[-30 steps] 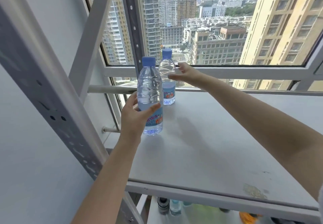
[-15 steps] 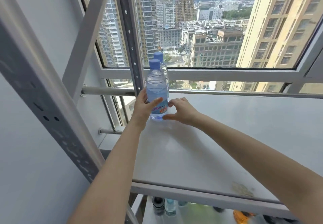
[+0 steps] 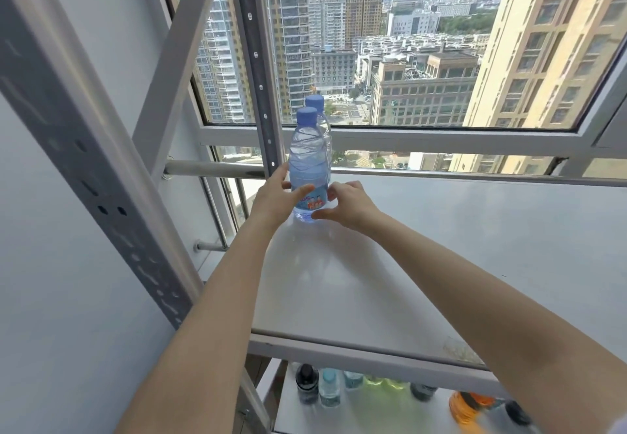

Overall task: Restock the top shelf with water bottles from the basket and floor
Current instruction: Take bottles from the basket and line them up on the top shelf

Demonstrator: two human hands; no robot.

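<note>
Two water bottles stand upright at the far left corner of the top shelf point(image 3: 424, 264), one straight behind the other. The near bottle point(image 3: 308, 162) has a blue cap and a blue label low on its body. The far bottle point(image 3: 322, 118) shows only its cap and a strip of its right side, just short of the shelf's far edge and the rail point(image 3: 217, 169) that runs along it.

The left hand point(image 3: 276, 196) is wrapped around the lower part of the near bottle, thumb across the label in front, fingers round its left side. The right hand point(image 3: 346, 204) is cupped at the bottle's right side near the base; thumb and forefinger are spread, their tips at or just off the plastic, and I cannot tell whether they press.

Just left of the bottles rises the dark perforated upright point(image 3: 258, 70). From the bottles rightward and toward the front edge the shelf is bare, apart from a stain point(image 3: 461, 349) at the front edge. Below the front edge, assorted bottles point(image 3: 319, 388) stand on the lower shelf.
</note>
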